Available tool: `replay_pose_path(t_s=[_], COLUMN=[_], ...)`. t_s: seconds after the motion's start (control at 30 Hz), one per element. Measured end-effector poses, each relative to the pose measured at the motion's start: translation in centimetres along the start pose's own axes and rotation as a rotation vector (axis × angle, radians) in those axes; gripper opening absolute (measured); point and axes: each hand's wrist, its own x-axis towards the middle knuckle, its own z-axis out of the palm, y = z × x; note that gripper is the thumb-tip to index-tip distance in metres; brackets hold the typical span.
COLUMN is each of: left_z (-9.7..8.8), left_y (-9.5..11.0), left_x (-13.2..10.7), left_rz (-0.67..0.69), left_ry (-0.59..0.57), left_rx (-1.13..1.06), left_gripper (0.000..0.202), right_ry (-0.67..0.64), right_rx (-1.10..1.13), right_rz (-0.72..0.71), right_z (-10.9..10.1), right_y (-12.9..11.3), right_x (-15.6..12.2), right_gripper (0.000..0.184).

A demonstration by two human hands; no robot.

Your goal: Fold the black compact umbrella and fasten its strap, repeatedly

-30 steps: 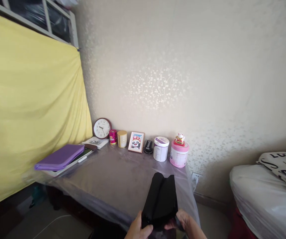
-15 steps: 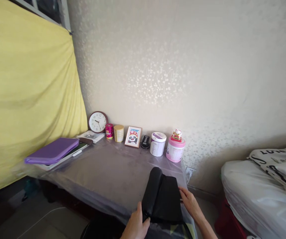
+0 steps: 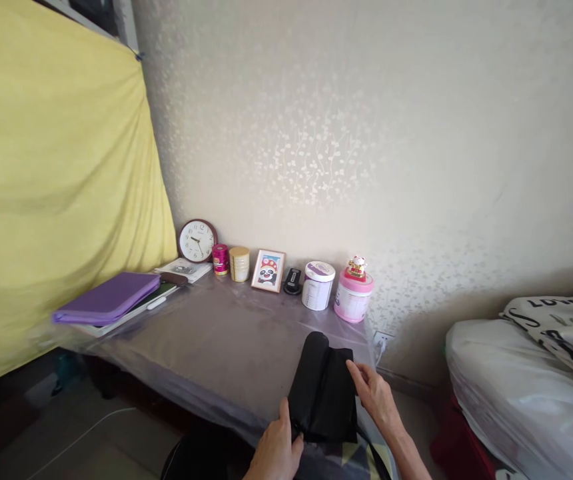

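Note:
A black case of soft, fabric-like material lies at the table's near right corner, with a thick rolled part on its left and a flatter flap on its right. My left hand grips the lower left end of the roll between thumb and fingers. On the other side, my right hand pinches the right edge of the flap, which is raised and slants towards the roll. A black strap trails from the lower right end. What the case contains, if anything, is hidden.
Along the wall stand a clock, a pink tin, a picture frame, a white tub and a pink-lidded tub topped by a cat figurine. A purple folder lies left. Wrapped bedding sits right.
My right hand has moved left and slightly up, bringing the flap's edge inward towards the roll. The flap looks narrower now. My left hand keeps its hold at the lower end.

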Motion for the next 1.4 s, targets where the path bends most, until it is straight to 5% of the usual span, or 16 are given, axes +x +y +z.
replay_pose_path(t_s=[0.4,0.57,0.77,1.0,1.23,1.4], left_z=[0.8,0.5,0.4,0.9,-0.4,-0.8], left_y=[-0.7,-0.3,0.3,0.4,1.2,1.1], left_x=[0.5,0.4,0.3,0.8,-0.4,-1.3], left_rz=[0.046,0.037,0.001,-0.028,-0.040,0.068], left_ry=[0.046,0.016,-0.004,0.011,0.003,0.181], left_rx=[0.123,0.162,0.225,0.266,0.355,0.483], left_gripper=[0.073,0.072,0.069,0.068,0.063,0.057], right_ry=[-0.013,-0.139,-0.092,-0.186,-0.263,-0.265], right_rx=[0.109,0.372,0.434,0.207,0.089,0.069], right_rz=[0.042,0.038,-0.007,0.017,-0.040,-0.096], right_z=[1.4,2.2,5.6,9.6,9.7,9.5], right_y=[0.6,-1.5,-4.4,-4.7,-5.4,-6.4], right_x=[1.5,2.2,3.4,4.4,4.2,3.4], right_gripper=[0.026,0.037,0.038,0.029,0.020,0.016])
